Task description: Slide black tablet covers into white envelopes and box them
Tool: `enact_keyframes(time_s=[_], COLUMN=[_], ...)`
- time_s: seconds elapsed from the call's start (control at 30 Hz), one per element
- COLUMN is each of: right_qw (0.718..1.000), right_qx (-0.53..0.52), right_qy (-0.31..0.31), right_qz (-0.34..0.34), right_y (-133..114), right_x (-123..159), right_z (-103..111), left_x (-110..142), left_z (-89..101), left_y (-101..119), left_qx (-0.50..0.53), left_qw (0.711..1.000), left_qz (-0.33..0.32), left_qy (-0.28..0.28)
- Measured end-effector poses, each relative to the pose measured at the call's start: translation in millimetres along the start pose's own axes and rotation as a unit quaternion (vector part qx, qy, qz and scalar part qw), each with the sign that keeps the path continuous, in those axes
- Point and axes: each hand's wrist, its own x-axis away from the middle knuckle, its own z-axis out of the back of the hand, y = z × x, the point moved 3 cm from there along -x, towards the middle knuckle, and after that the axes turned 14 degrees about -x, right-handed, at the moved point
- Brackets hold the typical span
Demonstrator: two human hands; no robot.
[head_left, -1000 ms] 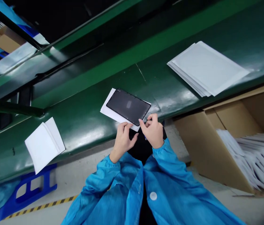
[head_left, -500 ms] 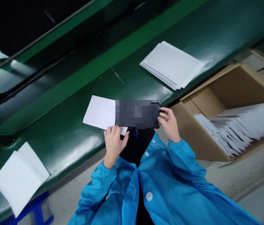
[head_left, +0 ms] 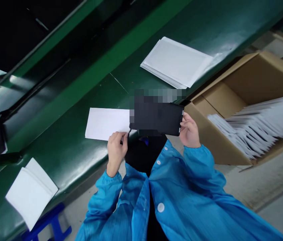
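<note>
Black and flat, a rectangular device (head_left: 168,117) sits at the centre of the frame, its left part covered by pixelated blocks. The right hand (head_left: 190,131) grasps the device's right end, its fingers curled against the short edge. At left of centre, the left hand (head_left: 116,149) pinches the lower right corner of a white packet (head_left: 105,124) between thumb and fingers, close to the device's left end; whether the two overlap, the blocks hide. The packet lies over the green bench (head_left: 81,159). White sheets (head_left: 29,194) lie on the bench at lower left, and a white stack (head_left: 178,62) at upper right. At right, a cardboard box (head_left: 213,139) holds a row of white envelopes (head_left: 259,124). Blue sleeves (head_left: 204,164) cover both arms.
</note>
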Motion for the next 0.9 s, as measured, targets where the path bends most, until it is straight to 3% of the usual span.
enact_keyframes(time_s=[0.17,0.4,0.67,0.9], right_qw=[0.995,0.996,0.998,0.996], right_qx=[0.103,0.081,0.06,0.079], right_qy=[0.002,0.002,-0.002,-0.035], right_qz=[0.009,0.02,0.027,-0.001], right_y=[-3,0,1,14], right_x=[2,8,26,59], right_z=[4,5,-5,-16], left_x=[-3,-3,-15,-20], left_z=[9.2,13.2,18.0,11.4], left_y=[-4,-8,-13,-10], left_qx=[0.078,0.127,0.146,0.116], left_qw=[0.994,0.979,0.974,0.981], left_qz=[0.066,0.157,0.145,0.137], left_qy=[-0.023,-0.038,-0.098,-0.075])
